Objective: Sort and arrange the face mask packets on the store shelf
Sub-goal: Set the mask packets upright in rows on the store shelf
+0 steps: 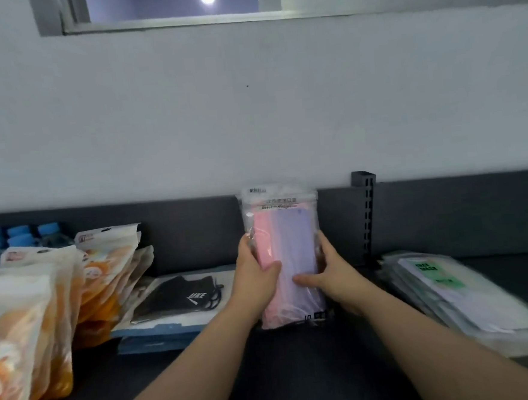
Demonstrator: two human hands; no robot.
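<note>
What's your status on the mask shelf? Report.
Left hand and right hand both grip the pink-and-lilac mask packet, upright on the shelf. Black mask packet flat to its left, green-label packets to its right.

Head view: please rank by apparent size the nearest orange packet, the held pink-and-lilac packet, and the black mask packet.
1. nearest orange packet, inflated by closeness
2. pink-and-lilac packet
3. black mask packet, lying flat, so unsure

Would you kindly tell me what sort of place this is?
Probably a shop's display shelf: a dark shelf with a slotted metal upright, orange-and-white pouches grouped at the left, a flat stack of green-labelled packets at the right. The left hand and right hand hold a clear mask packet upright.
</note>
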